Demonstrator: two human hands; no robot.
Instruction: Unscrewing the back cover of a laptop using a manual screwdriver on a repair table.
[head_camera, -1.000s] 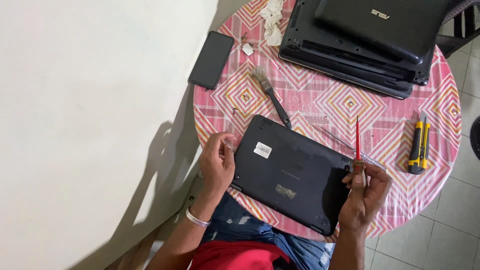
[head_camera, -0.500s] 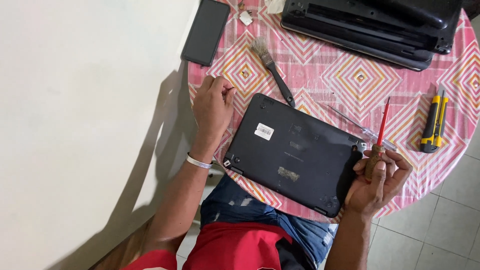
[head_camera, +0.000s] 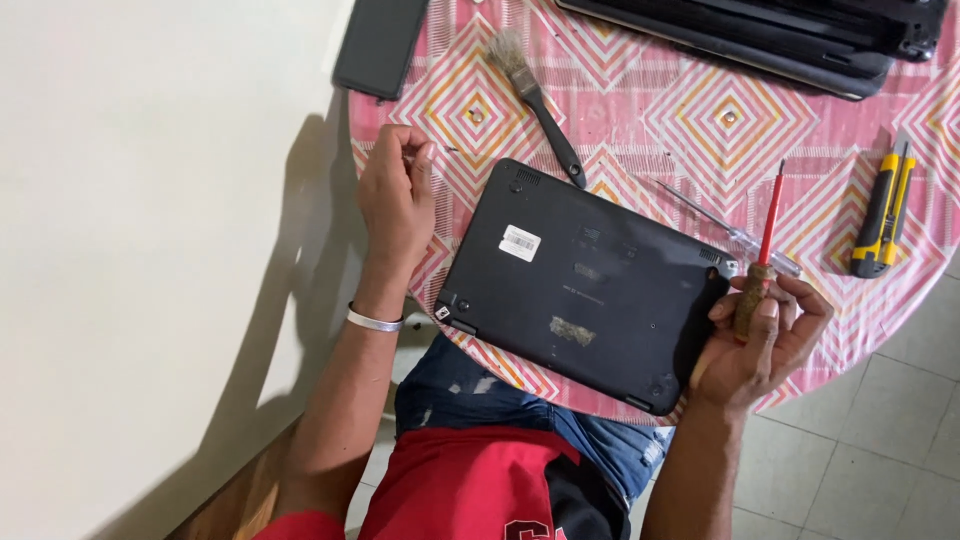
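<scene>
Table: a round table (head_camera: 690, 110) under a pink cloth with diamond patterning stood against a pale wall on the left.
Main item: a small black laptop, flat-lying and base-up (head_camera: 585, 280), sat at the near edge of the table, in front of the person, between the two hands; a white label showed on its underside.
Far items: a stack of dark laptops (head_camera: 800, 40) lay at the far right; a black phone (head_camera: 380, 45) lay at the far left edge.
Right hand: the right hand (head_camera: 760, 345) was curled around a screwdriver with a brown handle and red shaft (head_camera: 758, 270), tip pointing away, beside the laptop's right edge.
Left hand: the left hand (head_camera: 395, 195) rested left of the laptop, fingertips pinched together; whether they pinched anything could not be told.
Loose tools: a black-handled brush (head_camera: 535, 95) lay beyond the laptop; a yellow and black utility knife (head_camera: 882, 215) lay far right.
Step in hand: judged as base-cover screw removal.
Next move: would call for seating the tip squarely in a screw head.
</scene>
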